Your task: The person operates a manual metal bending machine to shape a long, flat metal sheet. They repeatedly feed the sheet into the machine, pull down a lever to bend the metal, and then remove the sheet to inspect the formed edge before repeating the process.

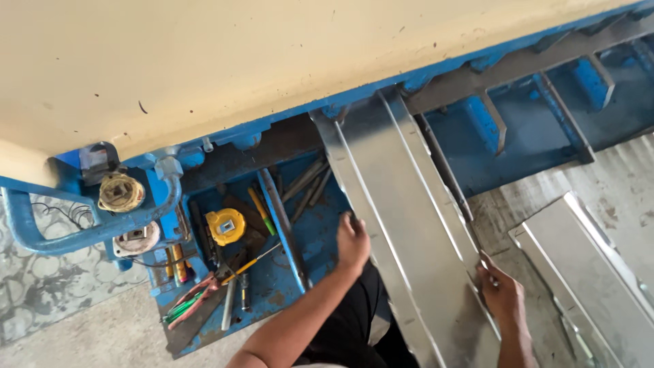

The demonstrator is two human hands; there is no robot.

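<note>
Left hand (353, 242), right hand (501, 289) clamped on metal sheet (409, 225) edges; tool tray (272, 286) just left.

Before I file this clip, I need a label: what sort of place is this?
Probably a sheet-metal workshop. Both hands, left hand and right hand, hold a folded metal sheet fed into a big blue machine, and a tool tray beside it holds a yellow tape measure.
</note>
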